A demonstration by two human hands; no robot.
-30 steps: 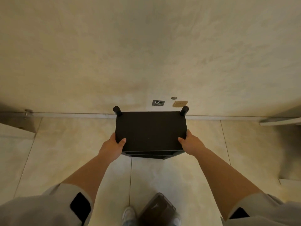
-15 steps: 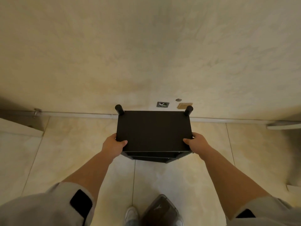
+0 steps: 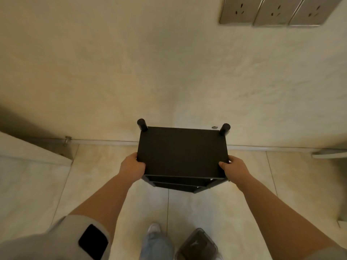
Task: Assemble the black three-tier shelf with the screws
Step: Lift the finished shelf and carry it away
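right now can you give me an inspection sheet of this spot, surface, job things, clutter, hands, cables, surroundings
surface: pale tiled floor with grout lines, meeting the wall at a low skirting strip.
job's things: black three-tier shelf upright close to the wall, two round post tops showing at its rear corners, lower tiers visible under the top board; no screws seen.
clutter: grey translucent container on the floor by the person's feet.
hands: left hand grips the top board's near left corner; right hand grips the near right corner.
cables: nothing seen.
surroundings: cream wall; three metal wall sockets at upper right; small fitting low on the wall behind the shelf.
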